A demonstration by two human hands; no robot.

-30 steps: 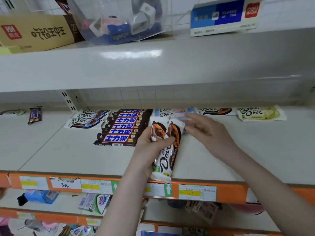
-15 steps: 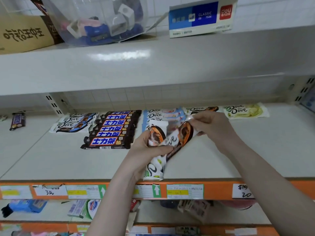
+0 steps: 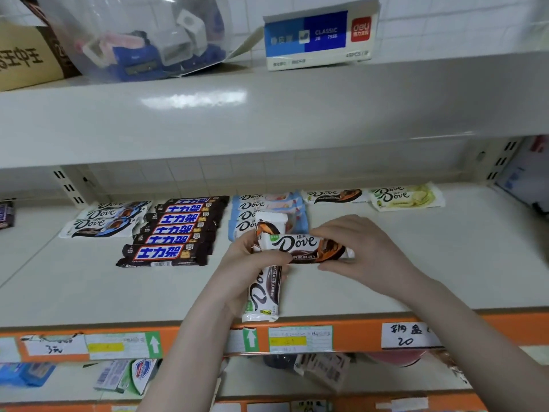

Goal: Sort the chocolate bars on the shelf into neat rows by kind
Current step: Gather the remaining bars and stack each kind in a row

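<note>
On the grey metal shelf [image 3: 89,286], a row of dark blue-labelled bars [image 3: 175,233] lay toward the back edge. The left hand [image 3: 246,272] had its fingers clamped on an upright white-and-brown Dove bar [image 3: 263,292] above the front edge. The right hand [image 3: 365,254] pinched a second matching Dove bar [image 3: 303,248] crosswise over it. Held so loosely together, I thought, the upright bar might slip off the front edge.

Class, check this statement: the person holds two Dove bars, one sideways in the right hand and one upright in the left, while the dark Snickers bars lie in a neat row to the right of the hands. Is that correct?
Not quite. The head view shows the row of Snickers bars lying to the left of the hands, not the right. The rest holds: the right hand holds one Dove bar sideways, the left hand holds another Dove bar upright.
</note>
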